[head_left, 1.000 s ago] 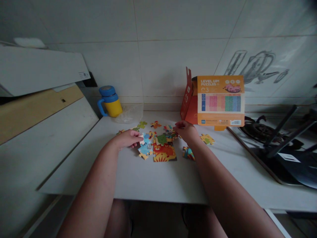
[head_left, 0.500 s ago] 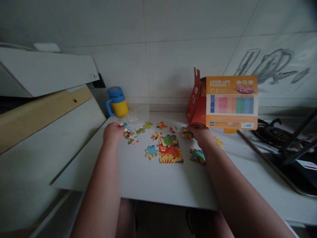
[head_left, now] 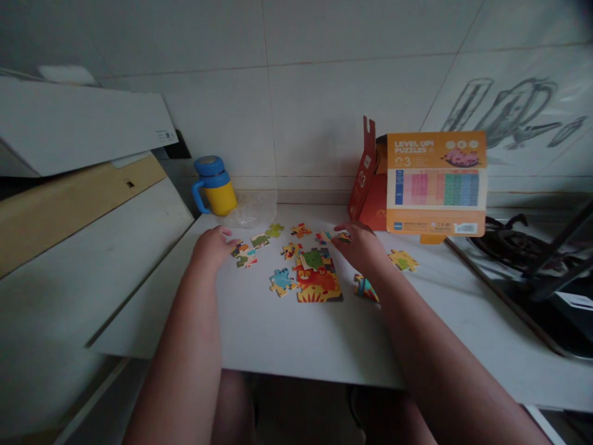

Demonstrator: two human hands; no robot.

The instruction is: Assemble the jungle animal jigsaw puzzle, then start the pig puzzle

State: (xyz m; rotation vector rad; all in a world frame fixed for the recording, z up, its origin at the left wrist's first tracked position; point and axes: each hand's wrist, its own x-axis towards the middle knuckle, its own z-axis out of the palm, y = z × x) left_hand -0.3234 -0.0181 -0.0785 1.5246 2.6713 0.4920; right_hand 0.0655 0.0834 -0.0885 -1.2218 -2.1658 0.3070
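Note:
My left hand point(head_left: 210, 247) rests on the white table point(head_left: 287, 337), its fingers loosely spread and touching a small cluster of loose puzzle pieces point(head_left: 245, 252). My right hand point(head_left: 360, 248) is closed in a pinch on a puzzle piece point(head_left: 341, 235) just above the joined part of the puzzle point(head_left: 319, 281), an orange and red picture with a green piece on top. A blue piece point(head_left: 281, 281) lies to the left of it. Other loose pieces lie at the back point(head_left: 301, 230) and on the right point(head_left: 403, 260).
An open orange puzzle box point(head_left: 435, 182) stands at the back right. A yellow mug with a blue lid point(head_left: 214, 186) and a clear plastic bag point(head_left: 254, 210) sit at the back left. A gas stove point(head_left: 523, 250) lies on the right, white boards point(head_left: 78, 204) on the left.
My left hand moved from the joined pieces out to the left cluster and stays there. My right hand drew back a little toward the joined part with its piece.

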